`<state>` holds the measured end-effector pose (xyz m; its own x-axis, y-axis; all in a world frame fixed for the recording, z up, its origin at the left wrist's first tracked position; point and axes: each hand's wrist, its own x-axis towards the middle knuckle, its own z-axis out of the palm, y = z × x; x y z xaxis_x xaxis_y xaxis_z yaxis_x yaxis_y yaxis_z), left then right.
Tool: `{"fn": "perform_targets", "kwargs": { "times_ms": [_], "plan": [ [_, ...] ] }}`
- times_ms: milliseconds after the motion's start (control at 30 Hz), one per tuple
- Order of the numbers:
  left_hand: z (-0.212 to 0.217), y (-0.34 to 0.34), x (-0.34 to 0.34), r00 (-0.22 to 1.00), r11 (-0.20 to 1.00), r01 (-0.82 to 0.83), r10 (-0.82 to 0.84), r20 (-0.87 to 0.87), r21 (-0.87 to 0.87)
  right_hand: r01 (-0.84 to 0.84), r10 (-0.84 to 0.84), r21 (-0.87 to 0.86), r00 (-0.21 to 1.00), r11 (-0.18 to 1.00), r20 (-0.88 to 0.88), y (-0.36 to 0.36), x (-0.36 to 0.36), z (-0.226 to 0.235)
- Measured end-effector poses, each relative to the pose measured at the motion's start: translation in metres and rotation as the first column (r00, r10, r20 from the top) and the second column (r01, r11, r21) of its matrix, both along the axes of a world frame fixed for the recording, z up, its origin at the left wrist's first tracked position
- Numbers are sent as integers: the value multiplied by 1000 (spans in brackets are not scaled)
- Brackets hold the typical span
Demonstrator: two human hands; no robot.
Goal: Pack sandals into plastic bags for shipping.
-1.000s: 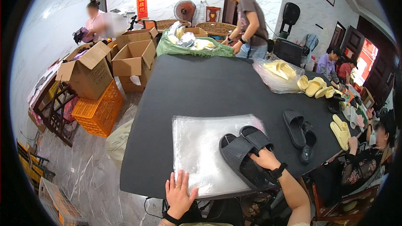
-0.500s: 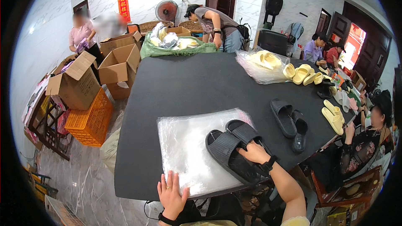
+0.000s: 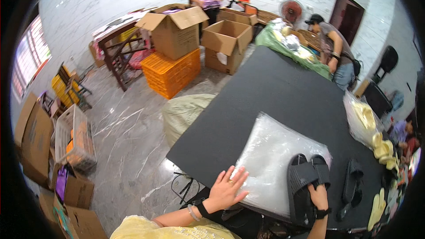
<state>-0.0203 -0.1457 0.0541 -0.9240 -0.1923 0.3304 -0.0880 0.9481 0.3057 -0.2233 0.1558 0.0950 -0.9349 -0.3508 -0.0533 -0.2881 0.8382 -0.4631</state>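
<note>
Black slippers (image 3: 306, 181) gripped by my right hand (image 3: 318, 196), unbagged; my left hand (image 3: 227, 186) flat, spread on the plastic bags (image 3: 270, 150).

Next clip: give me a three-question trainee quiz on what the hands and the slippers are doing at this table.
1. True or false: the right hand rests on the pair of dark slippers.
2. What does the left hand touch? A) an orange crate B) the stack of clear plastic bags C) a yellow slipper
3. Fill in: the dark slippers lie on the plastic bags, on a ____ table.

Key:
1. True; the hand lies on their near ends.
2. B; its fingers are spread flat at the bags' near left edge.
3. Black.
</note>
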Motion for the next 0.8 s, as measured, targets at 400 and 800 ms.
{"fn": "perform_targets", "kwargs": {
  "times_ms": [400,800],
  "plan": [
    [-3,-2,1,1000,1000,10,-10,-26,1,-17,17,5,1000,1000,-5,-7,-5,-2],
    [-1,1,0,1000,1000,7,-8,-8,-24,63,-69,76,995,995,73,-7,2,8]
  ]
}}
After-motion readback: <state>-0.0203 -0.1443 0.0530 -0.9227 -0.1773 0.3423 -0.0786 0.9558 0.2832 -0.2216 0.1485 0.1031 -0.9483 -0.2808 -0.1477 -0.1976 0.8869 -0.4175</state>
